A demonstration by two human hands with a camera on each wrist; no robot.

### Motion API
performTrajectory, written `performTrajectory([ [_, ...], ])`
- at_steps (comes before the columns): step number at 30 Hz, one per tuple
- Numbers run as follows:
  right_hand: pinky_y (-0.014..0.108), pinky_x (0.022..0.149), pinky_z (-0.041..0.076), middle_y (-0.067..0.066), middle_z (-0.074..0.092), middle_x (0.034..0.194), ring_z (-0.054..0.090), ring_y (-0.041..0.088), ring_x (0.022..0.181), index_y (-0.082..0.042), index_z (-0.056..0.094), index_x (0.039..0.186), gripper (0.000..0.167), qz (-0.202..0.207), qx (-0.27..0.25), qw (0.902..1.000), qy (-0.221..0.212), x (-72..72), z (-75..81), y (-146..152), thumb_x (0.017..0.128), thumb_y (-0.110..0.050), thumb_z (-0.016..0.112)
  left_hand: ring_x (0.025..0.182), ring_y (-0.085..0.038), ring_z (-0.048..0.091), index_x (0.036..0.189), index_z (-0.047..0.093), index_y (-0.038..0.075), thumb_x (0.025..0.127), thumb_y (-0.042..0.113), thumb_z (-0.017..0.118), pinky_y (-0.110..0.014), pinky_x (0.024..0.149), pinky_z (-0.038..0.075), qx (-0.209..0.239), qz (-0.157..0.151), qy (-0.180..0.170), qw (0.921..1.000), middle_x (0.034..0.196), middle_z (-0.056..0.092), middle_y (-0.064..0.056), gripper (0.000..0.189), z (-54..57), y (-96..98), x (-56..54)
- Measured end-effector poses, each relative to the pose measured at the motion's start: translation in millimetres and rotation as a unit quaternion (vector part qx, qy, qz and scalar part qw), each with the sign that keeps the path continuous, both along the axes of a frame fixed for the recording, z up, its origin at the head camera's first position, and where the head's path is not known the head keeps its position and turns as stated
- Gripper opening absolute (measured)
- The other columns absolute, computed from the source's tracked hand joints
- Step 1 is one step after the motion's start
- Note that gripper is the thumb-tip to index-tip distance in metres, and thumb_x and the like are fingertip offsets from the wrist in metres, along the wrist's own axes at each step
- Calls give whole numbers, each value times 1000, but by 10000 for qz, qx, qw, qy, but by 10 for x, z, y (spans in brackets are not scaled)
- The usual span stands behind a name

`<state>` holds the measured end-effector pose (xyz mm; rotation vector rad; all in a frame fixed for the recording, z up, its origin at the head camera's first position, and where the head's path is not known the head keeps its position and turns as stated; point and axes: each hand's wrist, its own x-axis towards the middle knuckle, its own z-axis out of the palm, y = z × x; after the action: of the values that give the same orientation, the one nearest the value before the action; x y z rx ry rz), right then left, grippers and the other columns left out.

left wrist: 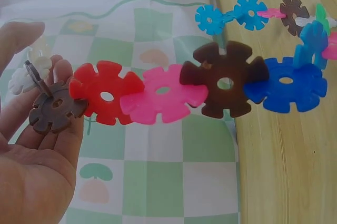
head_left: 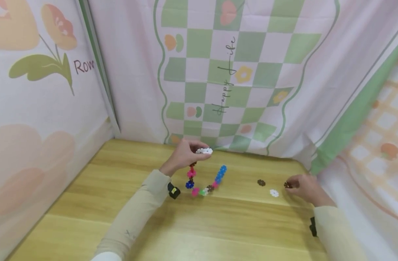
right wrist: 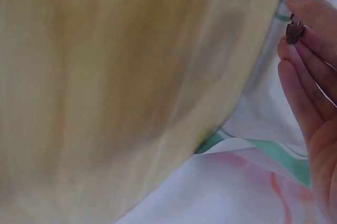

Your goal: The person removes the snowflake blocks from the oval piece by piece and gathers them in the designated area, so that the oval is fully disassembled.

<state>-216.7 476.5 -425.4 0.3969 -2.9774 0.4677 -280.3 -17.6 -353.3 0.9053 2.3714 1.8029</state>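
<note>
Over the back of the table, my left hand [head_left: 182, 154] pinches white notched snowflake discs [head_left: 204, 150] between thumb and fingers. They are at one end of a linked chain of snowflake discs [head_left: 191, 173]. In the left wrist view, a brown disc [left wrist: 58, 107] lies against the fingers, followed by a red disc [left wrist: 87, 84], a pink disc [left wrist: 164, 105], another brown one and a dark blue disc [left wrist: 287, 95]. The chain curves round to light blue discs [head_left: 221, 174] at its other end. At the right, my right hand [head_left: 306, 189] pinches a small brown disc piece [right wrist: 295, 30] between thumb and fingertips.
A loose brown disc [head_left: 261, 182] and a loose white disc [head_left: 274, 193] lie on the wooden table [head_left: 238, 224] left of the right hand. A checked curtain [head_left: 225, 108] hangs along the back edge, with printed fabric [head_left: 39, 108] at the left side.
</note>
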Motion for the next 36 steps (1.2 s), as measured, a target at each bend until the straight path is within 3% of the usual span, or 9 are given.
performTrajectory([
  [3,28,69,61,9,79,91,71,15,77,-2,79,101,24,-55,-166,9993,-317,11,-92,48,85,-17,88,73,-12,62,111,82,11,89,22,87,-19,61,51,-7,-32,52,10000,101,77,-7,25,5,-5,-1],
  [7,31,71,64,10,79,94,71,15,80,-1,78,105,27,-205,-291,9977,-573,25,-174,67,86,-19,86,75,-12,63,111,81,11,90,22,86,-20,63,54,-16,-83,117,9999,102,77,-7,24,10,-13,1],
  [18,44,78,65,19,79,100,75,25,85,5,75,112,38,-224,-140,9985,-469,29,-205,57,88,-23,85,76,-14,65,112,81,10,89,21,87,-21,65,55,-107,-223,317,9992,105,77,-7,25,7,-46,-7],
  [23,60,87,62,32,74,112,74,43,97,12,70,120,49,-79,-114,9996,-230,-37,30,-172,93,-27,82,78,-14,65,114,80,13,89,26,88,-22,67,56,-320,-275,288,9987,107,76,-4,30,28,-71,3],
  [27,58,89,62,25,77,114,76,40,100,4,73,124,48,232,-22,9992,315,-101,333,-590,96,-35,79,80,-15,65,116,80,15,88,29,88,-24,70,56,-449,-307,289,9981,108,76,-2,32,56,-85,12],
  [32,57,94,61,18,78,119,75,35,105,-2,74,126,42,751,-663,9933,570,-160,639,-1208,97,-33,78,79,-16,64,115,81,16,87,29,89,-23,69,55,-444,-367,350,9977,107,76,-1,32,76,-76,21],
  [36,50,96,62,15,78,119,77,32,105,-3,74,126,40,1331,-1431,9781,712,-178,795,-1697,93,-24,83,70,-15,59,115,81,13,87,27,89,-21,62,51,-431,-431,390,9974,103,77,-3,32,75,-53,33],
])
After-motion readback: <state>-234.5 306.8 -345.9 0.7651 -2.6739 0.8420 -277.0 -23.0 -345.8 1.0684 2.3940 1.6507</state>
